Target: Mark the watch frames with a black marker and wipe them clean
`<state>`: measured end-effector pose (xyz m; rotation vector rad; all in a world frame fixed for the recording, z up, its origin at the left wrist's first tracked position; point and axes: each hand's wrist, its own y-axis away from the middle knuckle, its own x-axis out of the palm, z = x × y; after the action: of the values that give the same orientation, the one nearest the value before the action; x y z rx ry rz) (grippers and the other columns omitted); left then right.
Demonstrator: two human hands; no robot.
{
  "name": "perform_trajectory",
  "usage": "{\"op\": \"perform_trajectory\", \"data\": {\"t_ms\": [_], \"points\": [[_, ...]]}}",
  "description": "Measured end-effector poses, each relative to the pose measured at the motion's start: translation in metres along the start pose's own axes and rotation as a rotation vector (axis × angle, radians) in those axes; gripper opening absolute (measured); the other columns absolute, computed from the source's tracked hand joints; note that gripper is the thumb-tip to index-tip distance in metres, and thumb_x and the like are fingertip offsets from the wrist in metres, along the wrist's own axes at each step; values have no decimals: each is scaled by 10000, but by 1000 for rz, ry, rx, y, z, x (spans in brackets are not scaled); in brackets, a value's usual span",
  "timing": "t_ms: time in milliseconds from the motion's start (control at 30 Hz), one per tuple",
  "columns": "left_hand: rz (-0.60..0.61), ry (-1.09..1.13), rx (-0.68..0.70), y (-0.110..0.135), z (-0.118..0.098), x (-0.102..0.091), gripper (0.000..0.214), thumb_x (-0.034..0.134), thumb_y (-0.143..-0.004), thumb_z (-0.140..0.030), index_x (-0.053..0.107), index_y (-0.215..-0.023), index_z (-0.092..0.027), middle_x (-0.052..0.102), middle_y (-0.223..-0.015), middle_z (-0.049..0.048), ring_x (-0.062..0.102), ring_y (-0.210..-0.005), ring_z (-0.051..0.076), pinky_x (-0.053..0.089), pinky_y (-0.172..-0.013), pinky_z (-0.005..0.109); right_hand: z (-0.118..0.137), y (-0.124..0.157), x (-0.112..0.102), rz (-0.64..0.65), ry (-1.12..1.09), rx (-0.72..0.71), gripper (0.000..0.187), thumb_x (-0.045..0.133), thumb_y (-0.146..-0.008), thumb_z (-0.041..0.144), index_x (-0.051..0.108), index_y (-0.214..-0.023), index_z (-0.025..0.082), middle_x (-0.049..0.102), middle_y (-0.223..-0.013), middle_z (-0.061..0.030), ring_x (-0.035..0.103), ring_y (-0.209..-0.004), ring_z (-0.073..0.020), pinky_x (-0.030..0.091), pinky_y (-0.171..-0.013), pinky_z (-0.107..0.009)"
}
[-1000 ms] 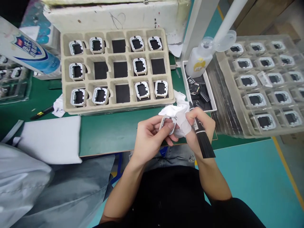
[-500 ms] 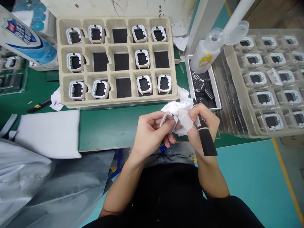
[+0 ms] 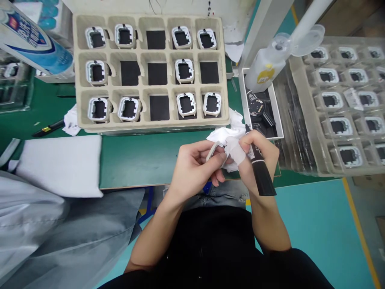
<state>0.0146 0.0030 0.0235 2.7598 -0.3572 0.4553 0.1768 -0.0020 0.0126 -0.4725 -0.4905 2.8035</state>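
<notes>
A green table runs across the view, and its near edge is just behind the person's lap. On its right part there is a stack of trays; the top one carries rows of pale pieces. In the middle of the table lies a tan tray with three rows of five cells. Ten frames sit in it: four in the far row, two in the middle row, four in the near row. The other five cells show their dark bottoms.

At the left edge of the view, the grey sleeve of another person is near a white pad, which lies at the table's edge. Behind the pad stands a tilted-looking blue and white can. Between the tray and the stack is a white box with dark parts inside, and a bottle is at its far end.

The left hand pinches one frame between thumb and fingers, in front of the tray's near right corner. The right hand is closed: its fingertips pinch a white cloth against this frame, and the same hand also holds a black marker slantwise. The far side of the frame is hidden by the cloth and fingers.
</notes>
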Motion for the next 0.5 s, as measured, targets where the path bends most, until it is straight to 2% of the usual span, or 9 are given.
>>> {"op": "perform_trajectory", "data": {"t_ms": [200, 400, 500], "points": [[-20, 12, -23, -2, 0, -1, 197, 902, -870, -302, 767, -864, -159, 842, -787, 62, 680, -426, 135, 538, -379, 203, 3, -2, 1, -37, -52, -7, 459, 840, -920, 244, 446, -682, 241, 488, -611, 76, 428, -553, -101, 368, -539, -275], [-39, 43, -3, -6, 0, 1, 177, 844, -914, -290, 733, -856, -165, 795, -741, 28, 694, -447, 140, 559, -393, 212, -3, 1, -2, 1, -58, -21, 426, 825, -897, 166, 448, -713, 242, 512, -640, 72, 435, -578, -106, 380, -565, -289], [-69, 49, 14, -6, 1, 1, 150, 851, -898, -272, 768, -970, -170, 753, -680, -4, 696, -452, 151, 570, -406, 223, -8, 3, -4, 25, -73, -24, 413, 814, -874, 160, 437, -729, 245, 488, -644, 75, 392, -571, -106, 356, -558, -300]]}}
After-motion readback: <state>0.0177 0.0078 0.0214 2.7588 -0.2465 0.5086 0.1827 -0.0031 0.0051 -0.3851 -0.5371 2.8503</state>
